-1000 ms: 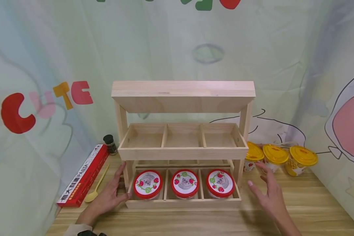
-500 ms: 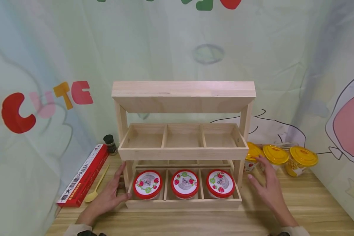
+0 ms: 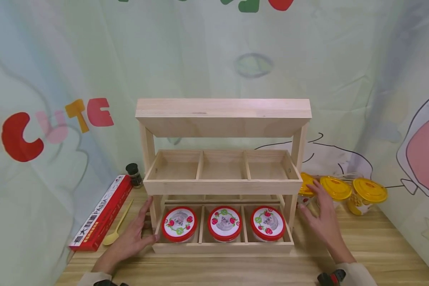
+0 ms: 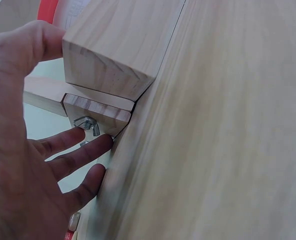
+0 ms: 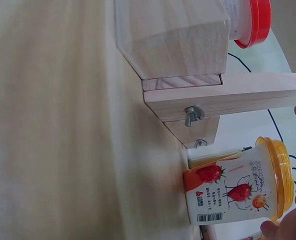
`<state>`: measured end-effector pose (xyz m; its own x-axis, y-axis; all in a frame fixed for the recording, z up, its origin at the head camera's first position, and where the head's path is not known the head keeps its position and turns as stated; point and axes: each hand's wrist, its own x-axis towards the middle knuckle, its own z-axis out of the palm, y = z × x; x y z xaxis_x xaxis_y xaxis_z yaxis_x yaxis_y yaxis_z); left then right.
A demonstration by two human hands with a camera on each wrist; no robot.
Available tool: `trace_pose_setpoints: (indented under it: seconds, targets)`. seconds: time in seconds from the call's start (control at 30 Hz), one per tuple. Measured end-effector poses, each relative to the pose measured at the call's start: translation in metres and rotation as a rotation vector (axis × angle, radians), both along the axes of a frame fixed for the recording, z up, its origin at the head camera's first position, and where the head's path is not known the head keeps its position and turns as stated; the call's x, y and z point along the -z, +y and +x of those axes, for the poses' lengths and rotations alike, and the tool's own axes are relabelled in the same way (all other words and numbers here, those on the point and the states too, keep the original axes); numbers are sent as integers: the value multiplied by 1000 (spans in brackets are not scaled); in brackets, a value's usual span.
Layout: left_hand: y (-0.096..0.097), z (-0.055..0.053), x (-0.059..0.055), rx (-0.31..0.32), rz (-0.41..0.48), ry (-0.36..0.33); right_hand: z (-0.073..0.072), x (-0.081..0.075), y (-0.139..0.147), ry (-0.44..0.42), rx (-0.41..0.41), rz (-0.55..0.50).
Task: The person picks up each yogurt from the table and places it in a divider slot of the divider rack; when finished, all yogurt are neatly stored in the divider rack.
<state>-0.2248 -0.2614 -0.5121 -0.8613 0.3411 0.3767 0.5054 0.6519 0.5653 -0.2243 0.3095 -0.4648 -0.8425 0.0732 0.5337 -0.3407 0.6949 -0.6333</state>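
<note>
A two-tier wooden display rack (image 3: 221, 187) stands in front of me, with three red-lidded jars (image 3: 225, 223) in its lower compartments. My left hand (image 3: 130, 238) rests at the rack's left side, fingers spread. In the left wrist view its fingertips (image 4: 105, 142) are at the side post by a wing nut (image 4: 88, 124), and the thumb meets the lower tray's end. To the right of the rack, my right hand (image 3: 323, 218) reaches toward the nearest yellow-lidded cup (image 5: 233, 190), which has strawberries printed on it. Its fingers come in at the lid, loosely bent, the thumb apart from the cup.
Two more yellow-lidded cups (image 3: 366, 194) stand at the back right. On the left lie a red pasta box (image 3: 101, 214) and a yellow spoon (image 3: 118, 226), with a black-capped bottle (image 3: 134, 175) behind. A printed curtain (image 3: 207, 51) hangs behind the wooden table (image 3: 214, 270).
My right hand has moved forward and slightly left, its fingers now at the nearest yellow-lidded cup. The left hand has stayed at the rack's side.
</note>
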Motion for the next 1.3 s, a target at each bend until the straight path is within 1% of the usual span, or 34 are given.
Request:
trace_pose_setpoints:
  seconds: [0.17,0.4,0.57,0.8,0.9,1.07,1.3]
  targets:
    - [0,1,-1,-12,-26,23,-9,-3,-1,8,13,11]
    - [0,1,0,-9,-25,24,-19,1,-1,43,2,19]
    - [-1,0,0,-8,-27,29,-24,4,-1,30,3,27]
    - [0,0,-1,-13,-28,1,-30,2,-3,19,26,28]
    - [0,0,-1,-11,-29,-5,-33,4,-4,55,30,24]
    - [0,0,0,-11,-28,-1,-40,12,-6,172,37,26]
    - [0,1,-1,-10,2,-17,-47,19,-7,218,48,22]
